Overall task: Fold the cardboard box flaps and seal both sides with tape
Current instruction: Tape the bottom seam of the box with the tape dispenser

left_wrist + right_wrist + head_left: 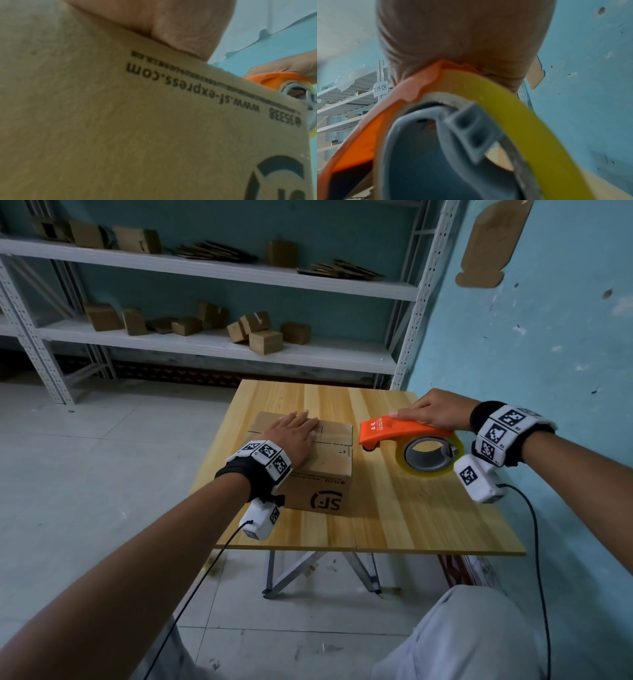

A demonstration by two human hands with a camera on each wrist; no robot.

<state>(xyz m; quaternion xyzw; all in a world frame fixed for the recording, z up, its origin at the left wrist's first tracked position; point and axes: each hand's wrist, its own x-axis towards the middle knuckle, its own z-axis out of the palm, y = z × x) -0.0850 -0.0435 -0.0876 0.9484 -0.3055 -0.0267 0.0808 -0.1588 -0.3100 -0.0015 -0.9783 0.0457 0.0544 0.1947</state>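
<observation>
The cardboard box sits on the left part of the wooden desk, its printed side facing the near edge and its top flaps folded down flat. The left hand lies palm-down on the top of the box, fingers straight and pressing the flaps closed; it grips nothing. To the right of the box, close beside it but apart from it, the right hand curls over the back of the orange tape dispenser and holds it by its body; the roll of yellowish tape sits under the palm. The dispenser's nose points left toward the box. The step in hand appears to be bringing the tape to the top seam. To do it well, keep the left palm flat and clear of the centre line where the flaps meet, so the seam stays shut and the tape path is open. Start the tape on one side wall of the box, draw it along the seam in one steady pass, and carry it down the opposite wall before cutting. Whether the underside is already sealed cannot be told from here.
</observation>
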